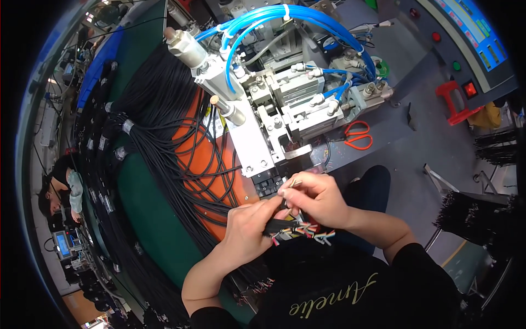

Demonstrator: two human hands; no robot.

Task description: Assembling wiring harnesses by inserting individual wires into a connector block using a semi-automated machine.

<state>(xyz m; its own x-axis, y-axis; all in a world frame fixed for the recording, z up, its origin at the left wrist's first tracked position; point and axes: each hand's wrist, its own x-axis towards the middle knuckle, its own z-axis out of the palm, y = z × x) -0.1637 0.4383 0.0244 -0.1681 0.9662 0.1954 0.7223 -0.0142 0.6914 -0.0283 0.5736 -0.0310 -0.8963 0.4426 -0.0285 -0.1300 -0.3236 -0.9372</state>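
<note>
black cable bundle (274,226) (coloured wire ends fanned out) gripped in closed left hand (249,227), in front of metal crimping machine (285,118). single wire end (295,183) pinched between right hand (315,197) fingertips. orange scissors (357,135) laid beside machine.

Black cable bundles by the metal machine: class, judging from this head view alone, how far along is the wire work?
Looks done: hard to tell; no finished pile can be told apart. In hand: the left hand grips a black cable with coloured wires fanned out, while the right hand pinches one wire tip near the metal machine. Left: apparently plenty, since bundles of black cables lie across the orange mat.
</note>
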